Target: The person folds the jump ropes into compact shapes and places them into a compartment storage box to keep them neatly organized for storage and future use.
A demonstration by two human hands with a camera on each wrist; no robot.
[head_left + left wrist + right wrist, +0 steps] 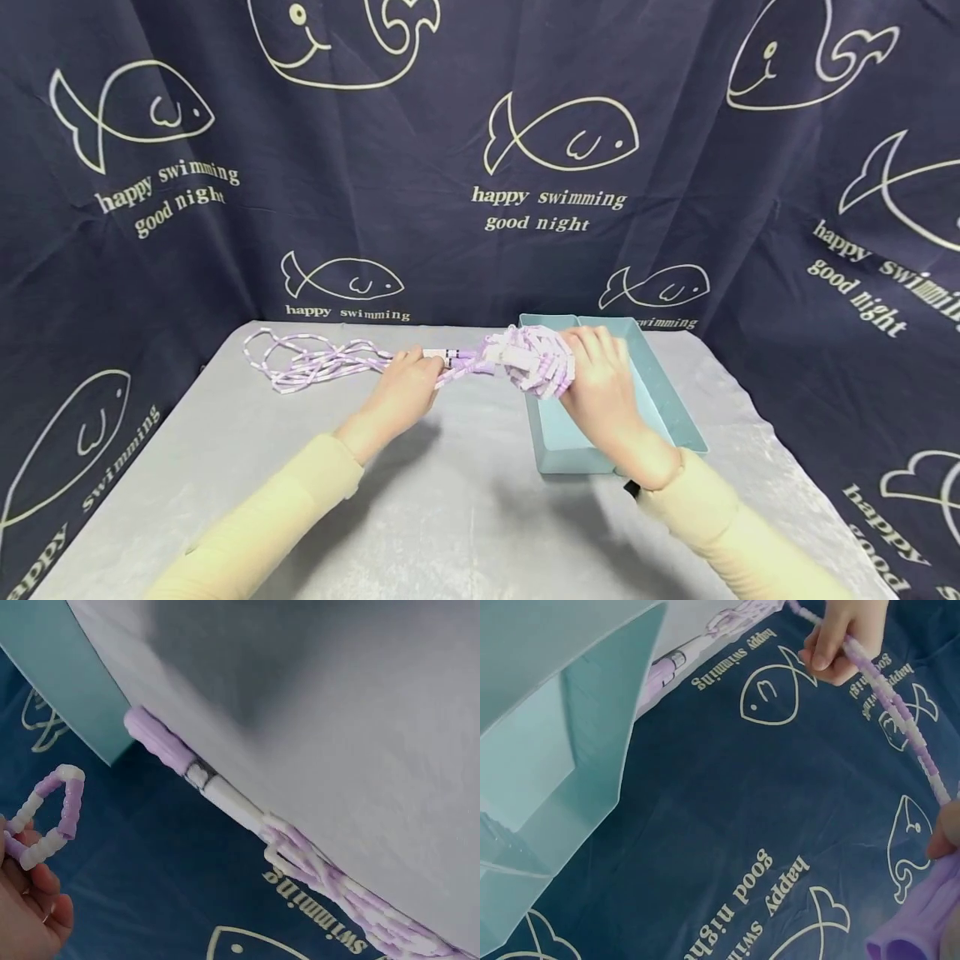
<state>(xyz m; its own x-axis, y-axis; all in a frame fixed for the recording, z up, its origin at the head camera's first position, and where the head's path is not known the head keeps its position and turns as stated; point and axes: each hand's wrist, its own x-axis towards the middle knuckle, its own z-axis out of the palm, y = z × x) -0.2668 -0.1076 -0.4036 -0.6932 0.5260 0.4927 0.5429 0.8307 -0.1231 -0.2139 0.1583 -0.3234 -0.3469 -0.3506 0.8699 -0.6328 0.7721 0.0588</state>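
Observation:
My right hand (603, 383) grips a bundled purple-and-white beaded jump rope (531, 360) above the blue-green box (564, 461). A purple handle (919, 919) of this rope sticks out beside that hand in the right wrist view. My left hand (405, 385) pinches a loop (71, 799) of the same rope, and a beaded strand (900, 712) runs between the two hands. Behind the left hand, a second purple-and-white jump rope (311, 365) lies loosely coiled on the table. Its handle (161, 742), purple with a white section, points toward the box.
The box stands at the right of the grey cloth-covered table (435, 517) and has a divider inside. A dark blue curtain (450, 275) with fish prints hangs round the back and sides of the table.

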